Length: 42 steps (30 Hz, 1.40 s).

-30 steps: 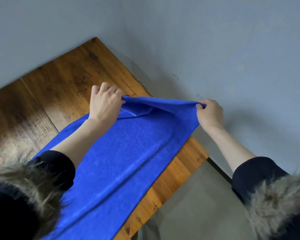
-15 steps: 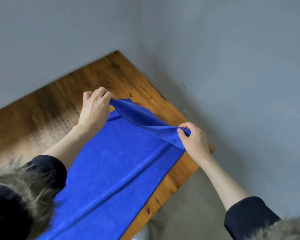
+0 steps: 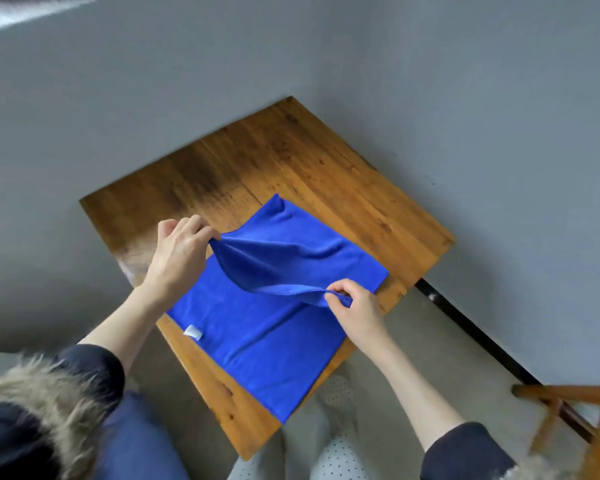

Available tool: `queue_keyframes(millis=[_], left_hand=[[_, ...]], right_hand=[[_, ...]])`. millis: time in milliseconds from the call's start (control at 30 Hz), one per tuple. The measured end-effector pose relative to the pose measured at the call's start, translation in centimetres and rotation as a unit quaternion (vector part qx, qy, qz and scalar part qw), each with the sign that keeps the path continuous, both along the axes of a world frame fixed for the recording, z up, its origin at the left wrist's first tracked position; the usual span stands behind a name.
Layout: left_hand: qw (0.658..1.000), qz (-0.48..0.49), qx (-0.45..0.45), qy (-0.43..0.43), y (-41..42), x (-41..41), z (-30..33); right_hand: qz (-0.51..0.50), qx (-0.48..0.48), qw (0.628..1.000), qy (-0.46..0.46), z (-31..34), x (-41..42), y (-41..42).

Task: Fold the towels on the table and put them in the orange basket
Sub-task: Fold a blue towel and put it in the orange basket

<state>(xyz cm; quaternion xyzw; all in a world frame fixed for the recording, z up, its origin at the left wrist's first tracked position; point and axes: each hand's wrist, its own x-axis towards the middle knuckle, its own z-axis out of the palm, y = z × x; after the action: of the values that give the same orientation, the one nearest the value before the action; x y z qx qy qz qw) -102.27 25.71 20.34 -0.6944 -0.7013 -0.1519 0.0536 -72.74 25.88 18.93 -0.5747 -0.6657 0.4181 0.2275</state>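
Over the table (image 3: 326,174), blue towel (image 3: 267,334) now half-folded back, left hand (image 3: 177,258) and right hand (image 3: 355,311) grips still pinching its corners.

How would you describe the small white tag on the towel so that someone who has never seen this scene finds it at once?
Start at the wooden table set into the corner of the grey walls, then go to the blue towel spread on it. Follow the towel's edge below the left hand towards the person. The white tag sits there, the only pale patch on the solid blue cloth.
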Motion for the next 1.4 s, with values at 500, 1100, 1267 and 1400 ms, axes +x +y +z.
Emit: queue_keyframes(millis=[500, 1100, 1267, 1400], left_hand=[[0.954, 0.027, -0.299, -0.017, -11.3, -4.4, -9.9], [0.938, 0.070, -0.324, -0.100, -15.2, 5.6, -13.1], [0.902, 0.106, -0.347, -0.236, -17.6, 7.9, -12.7], [0.922, 0.116, -0.286, -0.234, -18.3, 7.7, -12.2]], right_hand=[[0.159, -0.146, 0.946, -0.240, -7.6, -4.9, -9.0], [0.246, -0.081, 0.879, -0.401, -11.7, -0.6, 0.2], [0.096, -0.053, 0.938, -0.330, -11.3, 1.1, -3.7], [0.191, 0.018, 0.904, -0.382, -11.2, 4.0, -6.7]])
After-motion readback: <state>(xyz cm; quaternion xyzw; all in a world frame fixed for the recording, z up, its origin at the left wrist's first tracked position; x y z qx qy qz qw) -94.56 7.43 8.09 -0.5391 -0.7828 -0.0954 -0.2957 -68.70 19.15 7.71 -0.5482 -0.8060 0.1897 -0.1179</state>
